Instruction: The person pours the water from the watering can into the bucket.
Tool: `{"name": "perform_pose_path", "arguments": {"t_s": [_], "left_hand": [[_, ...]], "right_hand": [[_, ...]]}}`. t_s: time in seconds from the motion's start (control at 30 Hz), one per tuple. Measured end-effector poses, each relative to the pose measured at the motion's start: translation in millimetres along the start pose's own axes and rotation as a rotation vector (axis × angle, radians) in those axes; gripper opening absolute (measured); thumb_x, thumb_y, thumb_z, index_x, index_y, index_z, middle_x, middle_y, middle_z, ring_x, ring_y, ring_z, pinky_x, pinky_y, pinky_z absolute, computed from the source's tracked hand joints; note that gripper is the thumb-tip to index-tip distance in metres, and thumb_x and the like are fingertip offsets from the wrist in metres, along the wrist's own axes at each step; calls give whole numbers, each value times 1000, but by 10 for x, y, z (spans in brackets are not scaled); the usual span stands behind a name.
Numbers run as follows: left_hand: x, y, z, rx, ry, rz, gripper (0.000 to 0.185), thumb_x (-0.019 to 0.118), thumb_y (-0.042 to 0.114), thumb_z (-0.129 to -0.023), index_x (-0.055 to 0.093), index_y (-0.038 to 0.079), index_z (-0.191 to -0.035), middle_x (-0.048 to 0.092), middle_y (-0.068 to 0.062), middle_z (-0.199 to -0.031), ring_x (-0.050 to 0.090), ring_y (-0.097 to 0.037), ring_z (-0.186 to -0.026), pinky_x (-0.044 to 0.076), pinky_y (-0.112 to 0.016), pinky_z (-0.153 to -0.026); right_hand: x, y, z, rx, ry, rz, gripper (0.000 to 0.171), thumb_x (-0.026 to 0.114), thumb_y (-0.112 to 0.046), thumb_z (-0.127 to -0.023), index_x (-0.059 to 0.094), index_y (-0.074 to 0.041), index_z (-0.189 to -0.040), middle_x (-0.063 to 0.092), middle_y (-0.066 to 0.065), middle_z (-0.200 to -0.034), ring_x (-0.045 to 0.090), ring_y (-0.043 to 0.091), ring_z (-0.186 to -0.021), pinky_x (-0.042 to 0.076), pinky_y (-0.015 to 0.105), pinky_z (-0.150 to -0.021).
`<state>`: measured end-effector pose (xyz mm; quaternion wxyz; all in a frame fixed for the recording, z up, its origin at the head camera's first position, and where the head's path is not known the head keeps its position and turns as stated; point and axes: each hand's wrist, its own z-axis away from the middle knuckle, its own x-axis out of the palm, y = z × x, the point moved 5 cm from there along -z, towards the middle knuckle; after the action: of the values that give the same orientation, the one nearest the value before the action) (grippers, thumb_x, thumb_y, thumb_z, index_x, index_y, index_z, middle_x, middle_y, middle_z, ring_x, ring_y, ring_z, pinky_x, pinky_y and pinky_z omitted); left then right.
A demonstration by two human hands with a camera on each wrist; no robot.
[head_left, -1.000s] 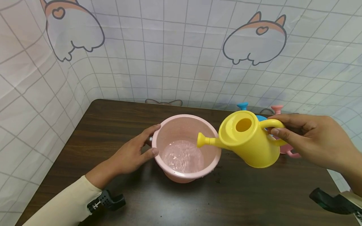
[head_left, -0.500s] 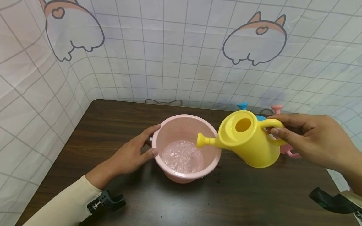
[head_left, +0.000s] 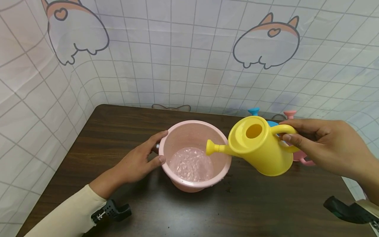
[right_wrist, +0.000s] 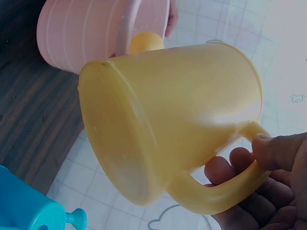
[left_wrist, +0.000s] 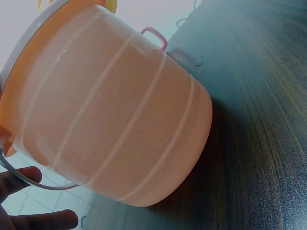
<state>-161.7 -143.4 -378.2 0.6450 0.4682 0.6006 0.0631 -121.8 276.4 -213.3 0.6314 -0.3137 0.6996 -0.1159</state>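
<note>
1. Right hand (head_left: pixel 322 144) curls its fingers round the handle of the yellow watering can (head_left: pixel 260 148), thumb on top; can held off the table, tilted, spout (head_left: pixel 214 148) over the bucket's open top.
2. Pink bucket (head_left: pixel 193 131) stands on the dark wood table (head_left: pixel 118 131), mid-table, with rippling water (head_left: pixel 190 164) in the bottom.
3. Left hand (head_left: pixel 137 161) rests against the bucket's left side, fingers spread and nearly straight, thumb at the rim, not wrapped round it.
4. Left wrist view: bucket wall (left_wrist: pixel 115 110) fills the frame, thin wire bail (left_wrist: pixel 33 179) beside the fingertips (left_wrist: pixel 43 220).
5. Blue watering can (head_left: pixel 254 112) and pink watering can (head_left: pixel 291 115) stand behind the yellow one, mostly hidden.
6. Cartoon-print grid cloth (head_left: pixel 189 49) backs the table.
</note>
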Motion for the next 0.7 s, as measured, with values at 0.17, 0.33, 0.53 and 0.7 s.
{"name": "perform_pose_path", "arguments": {"t_s": [0.17,0.33,0.53,0.7], "left_hand": [[2,0,-1,2,2,1,71,59,47,-102,21,37,-162,53,-4,-146,64,-18,-114,51,-49,-86],[-1,8,-2,3,1,9,71,59,47,-103,21,36,-163,53,-4,-146,64,-18,-114,51,-50,-86],[1,11,-1,-2,0,8,71,58,48,-103,21,37,-162,53,-4,-146,64,-18,-114,51,-50,-86],[1,6,-1,-7,-3,3,72,58,48,-103,20,37,-163,52,-4,-147,63,-19,-114,51,-50,-86]], "right_hand": [[-2,-2,-2,-16,4,19,33,74,-14,-96,72,-16,-128,78,-6,-97,70,10,-55,53,29,-46],[-3,-9,-3,-22,8,28,31,75,-15,-96,73,-17,-127,78,-6,-97,69,10,-54,52,28,-46],[-3,-8,3,-2,1,25,27,74,-16,-97,74,-19,-124,77,-7,-95,70,12,-55,53,29,-46],[-2,-19,2,0,1,43,26,74,-17,-97,74,-20,-123,77,-3,-94,69,11,-53,53,28,-46]]}}
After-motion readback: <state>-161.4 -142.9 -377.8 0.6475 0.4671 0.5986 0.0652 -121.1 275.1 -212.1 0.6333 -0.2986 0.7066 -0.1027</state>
